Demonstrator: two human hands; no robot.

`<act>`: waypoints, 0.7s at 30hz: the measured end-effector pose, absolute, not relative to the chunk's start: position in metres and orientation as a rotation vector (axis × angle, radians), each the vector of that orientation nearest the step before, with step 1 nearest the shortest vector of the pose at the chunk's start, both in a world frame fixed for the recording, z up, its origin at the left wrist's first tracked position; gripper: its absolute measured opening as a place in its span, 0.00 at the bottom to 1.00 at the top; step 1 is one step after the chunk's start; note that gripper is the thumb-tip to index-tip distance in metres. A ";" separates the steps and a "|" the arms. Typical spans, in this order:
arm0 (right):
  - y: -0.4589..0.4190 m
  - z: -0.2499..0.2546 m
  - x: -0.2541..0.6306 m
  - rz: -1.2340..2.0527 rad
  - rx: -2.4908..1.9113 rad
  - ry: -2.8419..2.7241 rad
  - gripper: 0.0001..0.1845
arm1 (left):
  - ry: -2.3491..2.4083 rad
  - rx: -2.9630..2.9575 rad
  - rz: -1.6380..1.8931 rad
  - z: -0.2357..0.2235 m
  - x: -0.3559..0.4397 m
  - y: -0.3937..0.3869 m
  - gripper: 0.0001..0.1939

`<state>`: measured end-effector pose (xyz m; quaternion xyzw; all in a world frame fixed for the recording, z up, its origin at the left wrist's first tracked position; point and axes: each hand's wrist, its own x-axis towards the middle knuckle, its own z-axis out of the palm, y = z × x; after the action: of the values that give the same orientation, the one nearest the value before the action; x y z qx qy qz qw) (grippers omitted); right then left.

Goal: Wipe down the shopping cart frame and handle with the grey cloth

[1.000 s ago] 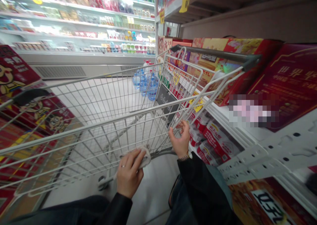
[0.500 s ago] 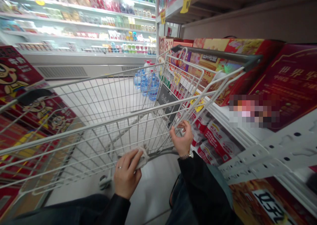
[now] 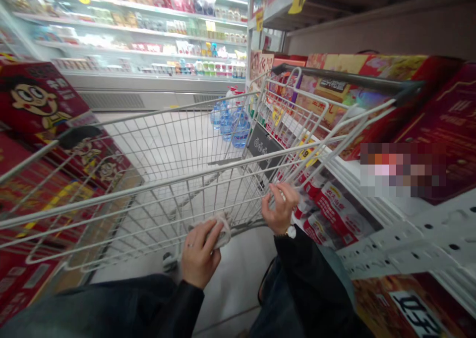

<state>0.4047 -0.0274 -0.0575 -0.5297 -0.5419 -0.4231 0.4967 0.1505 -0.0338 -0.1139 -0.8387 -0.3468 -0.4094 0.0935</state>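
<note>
A wire shopping cart (image 3: 159, 184) stands crosswise before me, its basket showing bare wires and its dark handle (image 3: 345, 80) at the right. My left hand (image 3: 202, 251) is closed on a greyish cloth (image 3: 223, 231), low against the near side of the basket. At the cart's right rear corner is my right hand (image 3: 279, 206), its fingers curled beside the basket wires. Something pale shows among those fingers, but I cannot tell whether it is a wire or a held thing. A watch (image 3: 291, 231) sits on the right wrist.
A red carton stack (image 3: 40, 100) stands left of the cart. Boxed goods (image 3: 334, 90) fill a white metal shelf (image 3: 405, 239) close on the right, with wrapped bottle packs (image 3: 336, 209) below. Water jugs (image 3: 240, 127) stand on the floor beyond; a lit refrigerated case (image 3: 141, 75) spans the back.
The view has shifted slightly, so the cart, shelf and hands sit further right. My right hand's fingers are curled more tightly at the basket wires. My left hand keeps the cloth.
</note>
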 end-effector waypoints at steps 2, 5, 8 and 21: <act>-0.030 -0.061 0.388 -0.904 -1.259 -1.528 0.33 | -1.028 -2.486 -1.210 -0.113 0.153 -0.034 0.37; -0.031 -0.068 0.371 -0.783 -1.288 -1.741 0.30 | -1.079 -2.513 -1.127 -0.125 0.154 -0.034 0.35; -0.030 -0.076 0.364 -0.750 -1.377 -1.857 0.22 | -1.145 -2.505 -1.090 -0.132 0.152 -0.035 0.34; -0.026 -0.076 0.359 -0.658 -1.506 -1.859 0.17 | -1.135 -2.501 -1.071 -0.117 0.141 -0.029 0.35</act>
<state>0.3593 -0.0261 -0.0764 -0.5743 -0.7088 -0.2508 0.3240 0.1407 -0.0294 -0.1166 -0.8444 -0.3832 -0.3616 0.0968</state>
